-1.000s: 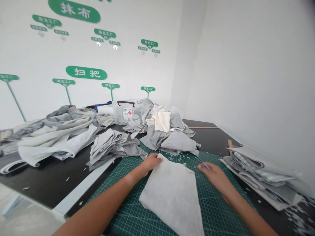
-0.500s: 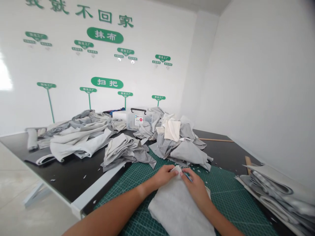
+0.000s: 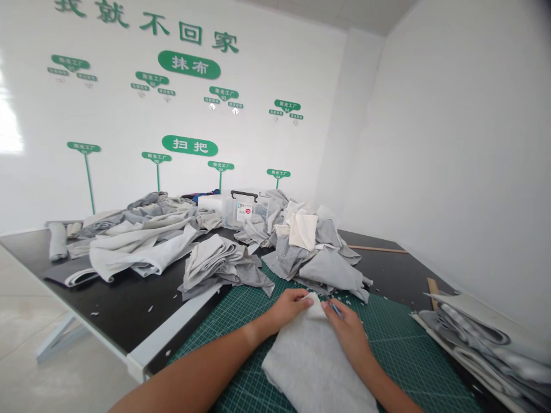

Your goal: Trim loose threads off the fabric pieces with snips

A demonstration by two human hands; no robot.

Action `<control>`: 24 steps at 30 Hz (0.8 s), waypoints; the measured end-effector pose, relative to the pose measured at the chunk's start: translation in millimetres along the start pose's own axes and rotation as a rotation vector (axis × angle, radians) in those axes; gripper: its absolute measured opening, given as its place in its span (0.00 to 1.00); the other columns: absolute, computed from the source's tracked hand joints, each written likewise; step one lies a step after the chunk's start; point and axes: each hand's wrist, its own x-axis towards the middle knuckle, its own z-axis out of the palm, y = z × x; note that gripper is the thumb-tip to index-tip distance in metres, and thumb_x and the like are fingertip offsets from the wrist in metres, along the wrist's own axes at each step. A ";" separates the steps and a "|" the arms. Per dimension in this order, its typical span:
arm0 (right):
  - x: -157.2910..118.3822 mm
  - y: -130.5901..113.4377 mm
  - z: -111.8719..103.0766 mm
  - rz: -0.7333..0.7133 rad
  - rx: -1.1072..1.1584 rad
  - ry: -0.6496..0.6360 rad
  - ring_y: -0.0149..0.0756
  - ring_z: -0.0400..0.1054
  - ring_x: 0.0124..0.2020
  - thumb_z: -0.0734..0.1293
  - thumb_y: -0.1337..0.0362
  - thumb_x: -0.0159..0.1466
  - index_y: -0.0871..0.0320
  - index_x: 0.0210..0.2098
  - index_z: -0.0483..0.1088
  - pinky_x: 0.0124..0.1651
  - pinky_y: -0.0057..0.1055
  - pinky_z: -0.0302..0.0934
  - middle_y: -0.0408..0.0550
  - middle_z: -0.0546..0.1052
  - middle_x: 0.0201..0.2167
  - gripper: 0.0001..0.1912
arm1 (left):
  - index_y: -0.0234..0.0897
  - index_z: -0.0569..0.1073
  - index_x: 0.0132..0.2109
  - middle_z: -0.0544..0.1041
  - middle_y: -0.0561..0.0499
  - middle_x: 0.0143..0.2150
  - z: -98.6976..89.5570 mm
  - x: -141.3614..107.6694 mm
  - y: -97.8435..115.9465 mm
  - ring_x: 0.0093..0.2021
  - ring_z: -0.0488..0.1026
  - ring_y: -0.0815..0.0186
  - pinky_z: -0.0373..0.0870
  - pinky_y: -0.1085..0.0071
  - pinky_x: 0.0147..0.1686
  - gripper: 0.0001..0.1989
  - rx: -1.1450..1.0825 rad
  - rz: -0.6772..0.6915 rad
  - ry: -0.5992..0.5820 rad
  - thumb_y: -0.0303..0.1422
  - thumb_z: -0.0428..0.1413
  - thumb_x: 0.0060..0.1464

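A light grey cloth [image 3: 316, 367] lies over the green cutting mat [image 3: 407, 338] in front of me, its narrow end pointing away. My left hand [image 3: 289, 310] pinches that far tip between thumb and fingers. Just right of the tip, my right hand [image 3: 348, 326] is closed round a slim blue tool [image 3: 336, 310], perhaps small snips; its kind is mostly hidden by the fingers. The right thumb is close beside the cloth's edge, and I cannot tell if it touches. Small white scraps lie on the mat beyond my hands.
A heap of grey cloth pieces [image 3: 331, 264] stands beyond the mat, with a folded stack [image 3: 215, 261] to its left. More fabric [image 3: 142, 246] covers the table's far left. A clear plastic box [image 3: 244, 209] sits at the back. Layered fabric [image 3: 486, 338] lies at right.
My right hand has moved slightly right, away from the cloth's tip, with the blue tool. My left hand still pinches the tip. The view has shifted slightly.
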 end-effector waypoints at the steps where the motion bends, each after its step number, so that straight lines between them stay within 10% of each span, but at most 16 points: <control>1: 0.7 0.8 -0.4 0.007 0.020 0.005 0.42 0.67 0.35 0.62 0.45 0.65 0.57 0.29 0.69 0.38 0.30 0.58 0.44 0.76 0.30 0.22 | 0.31 0.75 0.36 0.71 0.52 0.30 -0.1 -0.7 1.4 0.31 0.64 0.68 0.59 0.73 0.33 0.22 -0.001 -0.012 -0.006 0.50 0.57 0.54; 24: -1.0 -3.0 -1.0 0.077 0.156 -0.034 0.32 0.58 0.24 0.62 0.46 0.63 0.57 0.26 0.66 0.27 0.27 0.51 0.41 0.65 0.21 0.21 | 0.32 0.77 0.45 0.77 0.47 0.42 2.4 -6.7 17.8 0.42 0.71 0.61 0.64 0.70 0.43 0.21 -0.083 -0.097 -0.013 0.46 0.59 0.55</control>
